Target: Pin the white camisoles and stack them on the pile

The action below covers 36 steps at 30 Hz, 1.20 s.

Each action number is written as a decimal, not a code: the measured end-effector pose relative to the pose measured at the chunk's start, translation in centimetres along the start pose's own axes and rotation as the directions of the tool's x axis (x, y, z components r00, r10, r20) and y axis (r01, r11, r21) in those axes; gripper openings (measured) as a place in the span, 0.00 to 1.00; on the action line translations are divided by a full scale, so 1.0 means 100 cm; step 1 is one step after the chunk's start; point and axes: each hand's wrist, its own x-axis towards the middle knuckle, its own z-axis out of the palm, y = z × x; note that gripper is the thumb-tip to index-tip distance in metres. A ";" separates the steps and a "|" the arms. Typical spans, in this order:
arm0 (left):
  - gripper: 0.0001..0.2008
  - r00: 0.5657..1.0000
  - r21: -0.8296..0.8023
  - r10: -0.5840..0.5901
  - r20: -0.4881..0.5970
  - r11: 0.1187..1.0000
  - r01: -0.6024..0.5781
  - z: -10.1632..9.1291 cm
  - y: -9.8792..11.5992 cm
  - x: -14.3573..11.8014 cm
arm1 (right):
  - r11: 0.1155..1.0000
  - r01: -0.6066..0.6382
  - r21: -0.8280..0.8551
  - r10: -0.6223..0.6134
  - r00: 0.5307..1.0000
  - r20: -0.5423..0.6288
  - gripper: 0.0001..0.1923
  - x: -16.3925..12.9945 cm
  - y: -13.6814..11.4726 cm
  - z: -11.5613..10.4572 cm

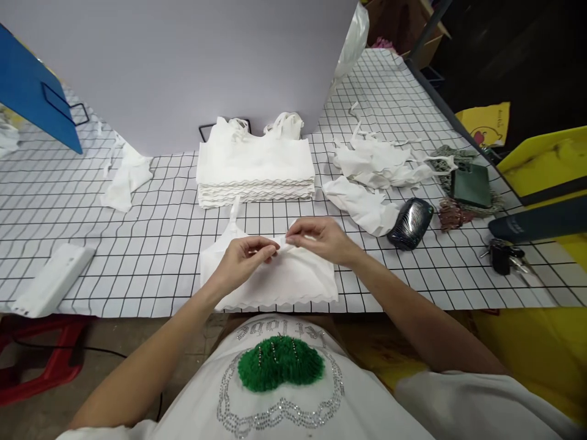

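A white camisole top (293,281) with a scalloped hem lies flat on the gridded table (151,256) in front of me. My left hand (243,260) and my right hand (321,238) both pinch the fabric at its upper middle, fingertips almost touching. One thin strap (234,214) runs up from the top's left corner. Just behind it stands a neat stack of folded white tops (255,168).
Loose white tops (371,168) lie in a heap at the right, another white piece (126,177) at the left. A dark glossy pouch (410,223), a green phone (471,185), keys (504,255), a white box (52,278) and a blue board (34,91) are around.
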 end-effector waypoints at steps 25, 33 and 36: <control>0.04 0.977 0.567 0.199 -0.072 0.814 -0.124 0.030 -0.040 0.029 | 0.916 0.236 -0.324 -0.246 0.969 0.009 0.06 -0.008 0.047 0.002; 0.06 0.936 0.574 0.340 -0.088 0.786 -0.231 0.031 -0.048 0.025 | 0.893 0.276 -0.356 -0.280 0.959 0.041 0.06 -0.008 0.051 0.005; 0.07 0.922 0.579 0.377 -0.086 0.772 -0.262 0.031 -0.051 0.026 | 0.894 0.275 -0.353 -0.285 0.958 0.024 0.06 -0.008 0.051 0.006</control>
